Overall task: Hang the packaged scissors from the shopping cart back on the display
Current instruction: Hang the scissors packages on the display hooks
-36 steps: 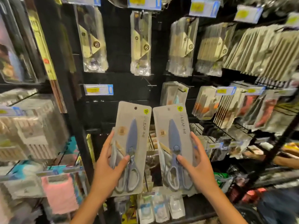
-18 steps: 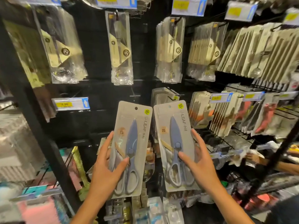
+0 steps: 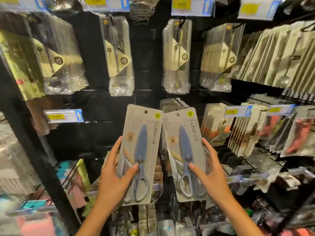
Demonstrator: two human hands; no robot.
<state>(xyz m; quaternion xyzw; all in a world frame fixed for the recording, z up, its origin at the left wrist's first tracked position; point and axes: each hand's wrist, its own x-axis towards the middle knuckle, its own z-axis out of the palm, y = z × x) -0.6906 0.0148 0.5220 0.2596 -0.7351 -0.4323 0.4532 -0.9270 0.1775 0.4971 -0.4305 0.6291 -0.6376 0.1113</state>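
I hold two grey cards of blue-handled scissors upright before a black peg display. My left hand (image 3: pixel 115 174) grips the left scissors pack (image 3: pixel 141 133) by its lower half, thumb across the front. My right hand (image 3: pixel 209 174) grips the right scissors pack (image 3: pixel 183 132) the same way. The two cards touch at their top inner corners. Each has a hang hole at its top, and neither is on a peg. Behind the right pack's top hangs a stack of similar grey packs (image 3: pixel 172 103).
Packaged utensils in clear bags (image 3: pixel 119 57) hang in rows above. Stacks of carded goods (image 3: pixel 242 130) fill the pegs to the right, with price tags (image 3: pixel 64 115) on peg ends. A black upright post (image 3: pixel 34 142) stands at the left, with shelves of goods beyond it.
Both hands have lifted the two packs slightly higher and closer to the display. My view has shifted right and upward, so the upper rows of hanging bags fill more of the frame.
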